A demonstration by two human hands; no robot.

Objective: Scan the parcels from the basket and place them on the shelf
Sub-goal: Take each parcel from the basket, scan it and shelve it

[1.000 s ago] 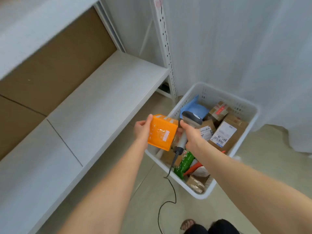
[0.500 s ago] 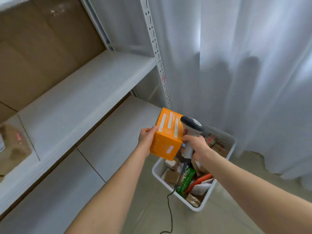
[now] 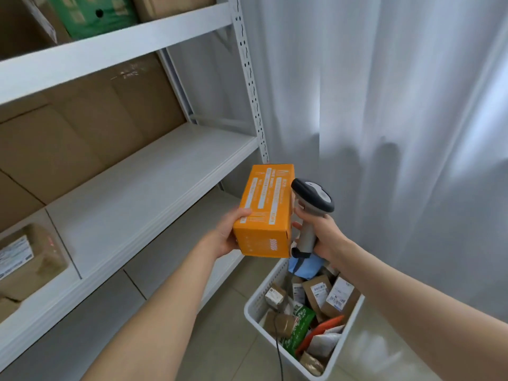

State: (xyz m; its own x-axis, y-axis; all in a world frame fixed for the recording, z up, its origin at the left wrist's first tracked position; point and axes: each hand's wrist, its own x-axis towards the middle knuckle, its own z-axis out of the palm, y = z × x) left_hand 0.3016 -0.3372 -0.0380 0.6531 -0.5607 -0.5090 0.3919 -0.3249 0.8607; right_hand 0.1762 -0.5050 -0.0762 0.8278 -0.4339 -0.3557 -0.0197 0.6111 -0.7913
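**Handling of orange box [image 3: 265, 213]**

It is held in the air between shelf [image 3: 154, 182] and basket [image 3: 255, 306]. Left grip [image 3: 228, 235] is curled round its near end. Right grip [image 3: 324, 235] is wrapped round the scanner [image 3: 312, 199]. Judged light, stiff, smooth-faced: best clasped across edges.

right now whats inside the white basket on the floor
The white basket holds brown labelled parcels, a green packet, an orange-red pouch, a white mailer and a blue parcel. Its far end is covered by the orange box and scanner, and lower layers are buried.
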